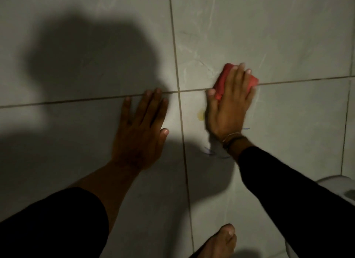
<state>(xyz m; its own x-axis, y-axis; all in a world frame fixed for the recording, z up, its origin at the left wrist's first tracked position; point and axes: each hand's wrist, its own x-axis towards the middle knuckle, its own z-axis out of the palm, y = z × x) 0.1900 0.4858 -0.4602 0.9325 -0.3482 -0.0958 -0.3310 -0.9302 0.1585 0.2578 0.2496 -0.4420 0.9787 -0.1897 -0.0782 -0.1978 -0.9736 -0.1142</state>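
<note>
A red sponge (226,75) lies on the pale tiled floor (269,37), across a grout line. My right hand (228,108) presses flat on top of it, fingers stretched over the sponge and thumb beside its left edge. My left hand (142,127) rests flat on the tile to the left, fingers spread and holding nothing. A yellow stain (200,114) shows just left of my right hand. Blue pen marks (209,152) lie on the tile by my right wrist.
My bare foot (221,242) stands at the bottom centre. A white ceramic object (334,182) sits at the lower right edge, partly hidden by my dark sleeve. A large shadow covers the tiles on the left.
</note>
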